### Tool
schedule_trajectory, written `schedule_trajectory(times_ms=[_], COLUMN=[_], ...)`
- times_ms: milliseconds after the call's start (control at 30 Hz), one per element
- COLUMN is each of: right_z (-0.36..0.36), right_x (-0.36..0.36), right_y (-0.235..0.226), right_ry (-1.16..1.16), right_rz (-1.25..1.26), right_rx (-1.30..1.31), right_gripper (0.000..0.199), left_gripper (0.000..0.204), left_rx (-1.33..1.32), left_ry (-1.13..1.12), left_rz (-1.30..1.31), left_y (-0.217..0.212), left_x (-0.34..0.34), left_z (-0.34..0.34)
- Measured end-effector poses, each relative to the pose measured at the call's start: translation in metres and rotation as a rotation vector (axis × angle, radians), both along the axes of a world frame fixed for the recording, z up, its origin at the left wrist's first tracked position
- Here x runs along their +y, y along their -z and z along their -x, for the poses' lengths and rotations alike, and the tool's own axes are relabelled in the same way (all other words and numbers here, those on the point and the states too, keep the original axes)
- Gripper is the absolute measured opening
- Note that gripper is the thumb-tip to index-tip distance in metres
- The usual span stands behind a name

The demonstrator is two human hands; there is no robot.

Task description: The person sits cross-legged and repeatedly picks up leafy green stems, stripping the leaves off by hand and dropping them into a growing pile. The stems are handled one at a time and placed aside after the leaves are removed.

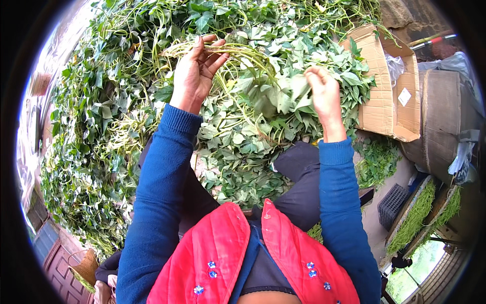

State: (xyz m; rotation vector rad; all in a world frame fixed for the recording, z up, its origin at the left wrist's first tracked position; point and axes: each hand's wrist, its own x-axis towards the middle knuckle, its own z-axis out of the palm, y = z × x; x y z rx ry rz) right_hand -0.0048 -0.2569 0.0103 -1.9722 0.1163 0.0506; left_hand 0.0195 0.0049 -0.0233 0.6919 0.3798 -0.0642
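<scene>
A bunch of thin leafy vine stems [248, 52] lies across my left hand [196, 73], whose fingers curl round the pale stem ends. The leaves of the bunch droop to the right, somewhat blurred. Over there my right hand [324, 96] is closed, thumb and fingertips pinched at a pale green leaf [299, 87]. Both hands are raised above a broad heap of cut green vines [101, 91], which look like sweet potato greens. Loose leaves [243, 177] cover the ground between my knees.
An open cardboard box [377, 83] stands at the right edge of the heap, with a large brown round container [440, 121] beyond it. Farther right are a dark plastic crate [392, 205] and trays of shredded greens [414, 215]. A wicker basket [85, 266] sits at lower left.
</scene>
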Motion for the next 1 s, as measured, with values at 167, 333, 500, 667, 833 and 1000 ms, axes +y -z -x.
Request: schedule_trajectory(times_ms=[167, 333, 500, 667, 833, 1000], right_z=[0.011, 0.015, 0.009, -0.012, 0.012, 0.011], right_x=[0.022, 0.024, 0.026, 0.002, 0.034, 0.068], right_y=[-0.002, 0.009, 0.022, 0.022, 0.013, 0.026], right_ry=[-0.301, -0.367, -0.143, 0.371, -0.123, -0.173], right_rz=[0.254, 0.323, 0.427, -0.298, -0.04, 0.32], right_rx=[0.148, 0.004, -0.118, -0.012, -0.084, -0.302], right_gripper=[0.027, 0.018, 0.014, 0.015, 0.015, 0.029], left_gripper=[0.038, 0.039, 0.038, 0.04, 0.04, 0.039], left_rx=[0.002, -0.002, -0.006, -0.024, -0.031, -0.037], left_ry=[-0.041, -0.069, -0.062, -0.133, -0.147, -0.102], left_rz=[-0.014, -0.008, -0.008, 0.027, 0.121, 0.141], left_y=[-0.003, -0.009, -0.006, -0.011, -0.011, -0.01], left_x=[0.004, 0.008, 0.009, 0.006, 0.01, 0.0], left_z=[0.001, 0.0, 0.001, 0.001, 0.001, 0.003])
